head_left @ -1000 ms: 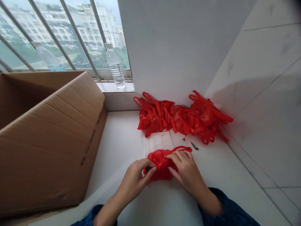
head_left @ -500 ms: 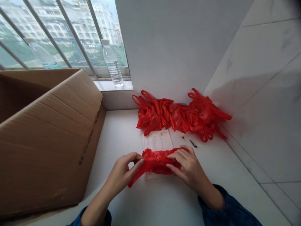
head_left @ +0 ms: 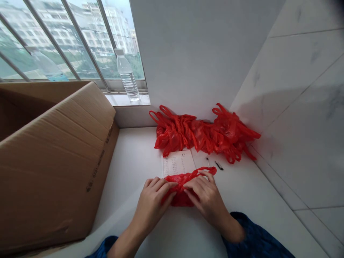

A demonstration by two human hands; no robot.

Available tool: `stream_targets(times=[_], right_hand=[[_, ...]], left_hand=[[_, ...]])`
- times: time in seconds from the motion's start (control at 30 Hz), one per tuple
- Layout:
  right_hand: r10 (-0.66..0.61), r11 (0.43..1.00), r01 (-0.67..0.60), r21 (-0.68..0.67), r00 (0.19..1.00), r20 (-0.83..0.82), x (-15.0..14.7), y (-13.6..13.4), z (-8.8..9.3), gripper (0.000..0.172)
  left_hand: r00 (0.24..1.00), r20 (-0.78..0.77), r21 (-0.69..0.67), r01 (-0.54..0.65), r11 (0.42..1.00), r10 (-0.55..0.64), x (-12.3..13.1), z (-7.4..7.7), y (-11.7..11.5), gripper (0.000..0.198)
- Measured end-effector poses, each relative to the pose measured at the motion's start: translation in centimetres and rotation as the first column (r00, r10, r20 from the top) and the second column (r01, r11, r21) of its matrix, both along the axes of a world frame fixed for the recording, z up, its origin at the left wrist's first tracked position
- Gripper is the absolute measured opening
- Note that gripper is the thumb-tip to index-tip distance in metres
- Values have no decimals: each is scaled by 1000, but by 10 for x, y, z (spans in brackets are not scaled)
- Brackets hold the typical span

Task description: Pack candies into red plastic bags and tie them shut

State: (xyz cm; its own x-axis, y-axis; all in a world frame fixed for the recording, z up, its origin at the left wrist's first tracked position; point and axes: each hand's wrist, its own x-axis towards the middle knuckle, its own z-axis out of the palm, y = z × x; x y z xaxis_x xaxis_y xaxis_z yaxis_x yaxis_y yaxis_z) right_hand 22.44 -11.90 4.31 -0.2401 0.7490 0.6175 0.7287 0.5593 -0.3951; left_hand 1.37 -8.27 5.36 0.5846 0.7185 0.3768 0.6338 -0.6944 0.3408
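Note:
A red plastic bag [head_left: 182,200] is gathered between my hands, low over the white table. My left hand [head_left: 154,197] pinches its left part with thumb and fingers. From the other side, my right hand [head_left: 202,191] grips the bag near its middle, fingertips close to those of the left. One loop handle of the bag sticks out past the right fingers. Behind it lies a sheet of paper [head_left: 177,163] with handwritten columns, its lower part covered by the bag and hands.
Crumpled red plastic bags [head_left: 200,134] lie in a row along the wall. A black pen cap [head_left: 219,165] and a thin pen [head_left: 208,161] rest right of the paper. At left stands a large cardboard box [head_left: 56,161]. A water bottle [head_left: 127,77] stands on the windowsill [head_left: 143,99].
My left hand has moved right, from the bag's left end toward its middle, bringing both hands close together. The bag is bunched tighter, and its handle now shows beyond my right hand.

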Motion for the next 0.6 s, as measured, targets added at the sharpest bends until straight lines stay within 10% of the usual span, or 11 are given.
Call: stream_targets(times=[0.6], right_hand=[[-45,999,45,12,998,33,24,9,1,12]], left_hand=[[941,289,-277,-95,956,177,-17,-5,16,23]])
